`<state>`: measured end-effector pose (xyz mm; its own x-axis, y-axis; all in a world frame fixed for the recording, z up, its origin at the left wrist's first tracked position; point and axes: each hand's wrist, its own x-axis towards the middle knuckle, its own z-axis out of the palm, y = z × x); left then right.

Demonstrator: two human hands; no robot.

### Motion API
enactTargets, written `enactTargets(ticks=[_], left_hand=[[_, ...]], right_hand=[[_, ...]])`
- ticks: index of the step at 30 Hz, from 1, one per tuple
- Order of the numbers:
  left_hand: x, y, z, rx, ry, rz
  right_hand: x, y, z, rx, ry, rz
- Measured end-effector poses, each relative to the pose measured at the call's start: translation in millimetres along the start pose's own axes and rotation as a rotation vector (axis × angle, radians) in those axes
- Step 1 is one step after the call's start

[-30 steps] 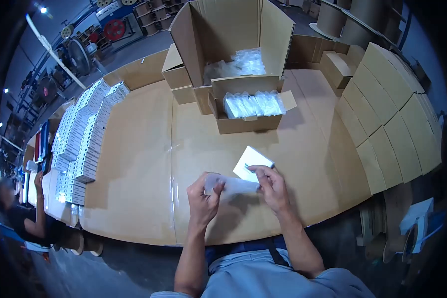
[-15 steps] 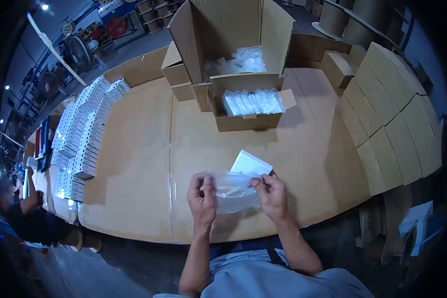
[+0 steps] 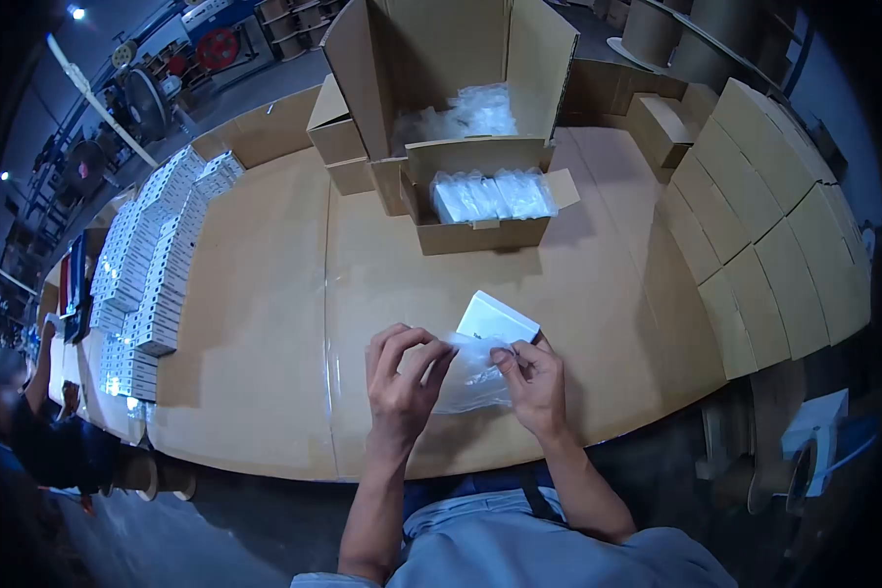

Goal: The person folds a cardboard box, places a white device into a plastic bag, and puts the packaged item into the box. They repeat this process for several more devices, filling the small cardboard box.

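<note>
A clear plastic bag [image 3: 470, 385] hangs loosely between my two hands, low over the cardboard-covered table. My left hand [image 3: 398, 380] has its fingers bent, with thumb and fingertips pinched at the bag's upper left edge. My right hand [image 3: 536, 389] grips the bag's upper right side between thumb and fingers. Just beyond the bag is a flat white box [image 3: 497, 321], tilted, its near part covered by the bag. Fingers of my right hand reach its right corner; whether they hold it is hidden.
An open carton [image 3: 482, 238] with bagged white items stands ahead, before a taller open carton [image 3: 441, 59] holding clear plastic bags. Stacked small white boxes [image 3: 162, 260] line the left; brown cartons [image 3: 764, 235] are piled right. Another person [image 3: 44, 421] works at far left.
My left hand has turned over and shifted its fingers to the bag's upper edge, nearer my right hand. The bag is bunched narrower; my right hand has barely moved.
</note>
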<state>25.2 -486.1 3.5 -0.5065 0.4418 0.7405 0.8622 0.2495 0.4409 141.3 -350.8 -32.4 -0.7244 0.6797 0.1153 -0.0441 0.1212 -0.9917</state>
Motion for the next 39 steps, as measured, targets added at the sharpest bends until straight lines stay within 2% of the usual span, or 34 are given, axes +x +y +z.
enactTargets(ticks=[5,7,10,11,14,16,18,19,22,23,26,27,30,33,36,37,39], left_hand=[[4,5,-10,0.033,-0.208,0.022],[11,8,-17,0.051,-0.254,0.014],[8,-5,-17,-0.039,-0.342,-0.161],[9,-6,-19,-0.103,-0.367,-0.232],[8,-11,-9,-0.58,-0.297,-0.487],[8,-21,-10,-0.709,-0.38,-0.422],[11,-24,-11,-0.832,-0.408,-0.379],[7,-30,-7,-0.87,-0.317,-0.388],[5,-27,2,-0.903,0.07,-0.423],[-3,-32,-1,-1.021,0.076,-0.562],[-24,-26,-7,-1.111,-0.258,-0.74],[-25,-24,-6,-1.047,-0.283,-0.739],[-30,-12,5,-0.86,-0.353,-0.735],[-37,-13,10,-0.875,-0.287,-0.75],[-40,-14,8,-0.809,-0.257,-0.668],[-42,-15,6,-0.773,-0.267,-0.649],[-41,-14,1,-0.688,-0.31,-0.631]], right_hand=[[3,11,-4,-0.181,-0.039,-0.026],[2,23,-9,-0.131,-0.13,-0.051],[-2,12,-12,-0.101,-0.22,-0.075],[-3,6,-15,-0.152,-0.255,-0.124],[-6,3,-17,-0.244,-0.296,-0.184],[-5,3,-17,-0.231,-0.289,-0.197],[-5,-4,-20,-0.206,-0.294,-0.096],[-5,-6,-21,-0.193,-0.297,-0.045],[-4,3,-15,-0.14,-0.095,-0.111],[-4,1,-16,-0.192,-0.059,-0.151],[-1,14,-13,-0.229,0.028,-0.231],[-1,8,-10,-0.181,0.026,-0.175],[-1,12,-5,-0.241,-0.023,-0.275],[1,0,-8,-0.185,-0.11,-0.331],[7,-18,-27,0.04,-0.1,-0.2],[12,-27,-32,-0.025,-0.048,-0.154],[23,-25,-37,0.007,0.052,-0.247]])
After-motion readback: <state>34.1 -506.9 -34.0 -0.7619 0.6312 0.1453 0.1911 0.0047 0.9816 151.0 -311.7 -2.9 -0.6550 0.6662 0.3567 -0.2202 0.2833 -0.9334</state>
